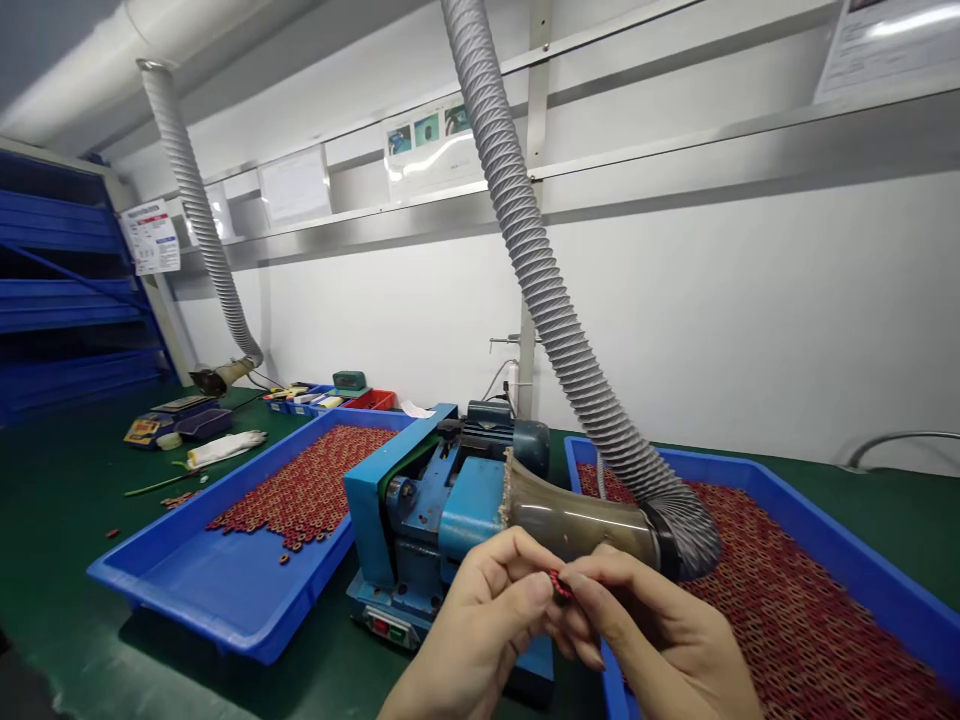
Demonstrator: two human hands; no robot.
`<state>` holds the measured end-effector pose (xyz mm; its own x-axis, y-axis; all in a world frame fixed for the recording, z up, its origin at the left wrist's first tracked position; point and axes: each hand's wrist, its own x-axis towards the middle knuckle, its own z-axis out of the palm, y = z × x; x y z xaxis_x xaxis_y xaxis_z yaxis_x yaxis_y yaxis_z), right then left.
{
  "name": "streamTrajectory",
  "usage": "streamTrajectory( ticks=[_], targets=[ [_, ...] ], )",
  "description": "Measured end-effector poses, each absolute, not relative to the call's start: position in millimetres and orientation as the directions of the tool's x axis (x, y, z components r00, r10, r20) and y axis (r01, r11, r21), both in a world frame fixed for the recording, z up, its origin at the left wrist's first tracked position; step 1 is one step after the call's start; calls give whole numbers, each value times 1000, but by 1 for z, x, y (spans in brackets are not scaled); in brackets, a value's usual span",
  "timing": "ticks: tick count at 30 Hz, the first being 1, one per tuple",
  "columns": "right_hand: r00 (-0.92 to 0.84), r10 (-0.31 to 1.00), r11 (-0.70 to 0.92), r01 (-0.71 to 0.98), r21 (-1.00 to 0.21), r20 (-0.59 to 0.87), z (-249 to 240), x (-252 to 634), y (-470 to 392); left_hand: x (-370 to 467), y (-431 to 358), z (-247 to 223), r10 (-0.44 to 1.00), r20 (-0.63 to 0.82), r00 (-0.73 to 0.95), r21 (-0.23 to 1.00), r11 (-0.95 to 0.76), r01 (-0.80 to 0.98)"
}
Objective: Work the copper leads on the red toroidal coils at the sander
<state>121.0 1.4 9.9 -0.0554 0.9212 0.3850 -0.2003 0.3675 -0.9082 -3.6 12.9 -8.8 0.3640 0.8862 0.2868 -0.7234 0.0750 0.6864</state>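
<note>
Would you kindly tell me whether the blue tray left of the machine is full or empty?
Partly full: red pieces cover the far part of the tray; its bottom shows nearer.

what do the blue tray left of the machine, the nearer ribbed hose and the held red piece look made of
Blue tray: probably moulded plastic, smooth and slightly glossy, with rounded corners.
Nearer ribbed hose: likely flexible plastic, matte grey, curving in corrugations.
Held red piece: material unclear; too small and partly covered.

White glove [225, 449], posted notice [152, 238], blue shelving [64, 306]
</note>
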Motion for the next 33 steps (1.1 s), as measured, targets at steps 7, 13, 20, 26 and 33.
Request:
streamTrajectory(
  ticks=[7,13,20,26,33],
  targets=[
    [-120,907,348,-325,-879,404,8,120,5,-9,9,1,884,234,405,685,145,-714],
    [-144,899,355,-311,-882,413,4,124,8,-9,8,1,898,210,386,685,147,-714],
    [-45,942,304,-304,-903,333,15,117,-3,-9,9,1,909,185,373,725,130,-676],
    [-87,923,348,-224,-910,374,14,118,-5,-9,7,4,928,133,348,751,134,-647],
    [-64,967,217,-310,-926,248,15,114,-8,-9,6,4,924,120,363,758,150,-634]
  ],
)
